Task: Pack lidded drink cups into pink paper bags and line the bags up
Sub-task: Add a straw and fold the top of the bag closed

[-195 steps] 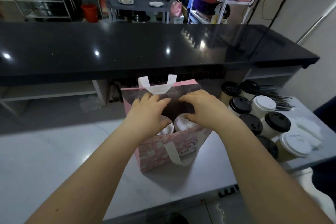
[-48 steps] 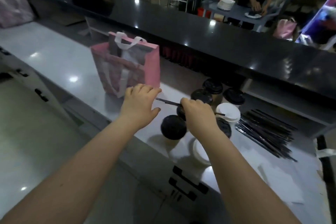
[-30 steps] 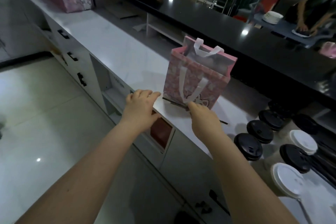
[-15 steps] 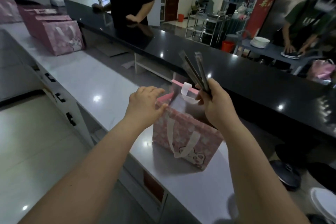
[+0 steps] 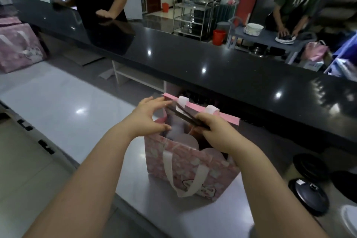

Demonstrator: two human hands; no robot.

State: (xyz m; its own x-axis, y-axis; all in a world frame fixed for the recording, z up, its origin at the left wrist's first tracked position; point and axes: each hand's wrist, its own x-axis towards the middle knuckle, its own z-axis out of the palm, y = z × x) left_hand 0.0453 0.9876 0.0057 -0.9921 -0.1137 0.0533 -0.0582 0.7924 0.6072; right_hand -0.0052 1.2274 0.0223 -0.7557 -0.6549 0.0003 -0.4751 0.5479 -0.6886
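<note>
Standing well left of the fingers (image 5: 154, 101), a second pink bag (image 5: 18, 48) is seen on the white counter (image 5: 58, 102). The left hand (image 5: 148, 120) is spread wide, its fingers laid apart against the left rim of the pink paper bag (image 5: 193, 168), which is set upright on the counter. Dark straws (image 5: 183, 115) are pinched in the curled right hand (image 5: 212, 129) over the bag's mouth. Black-lidded cups (image 5: 309, 197) are placed further right.
</note>
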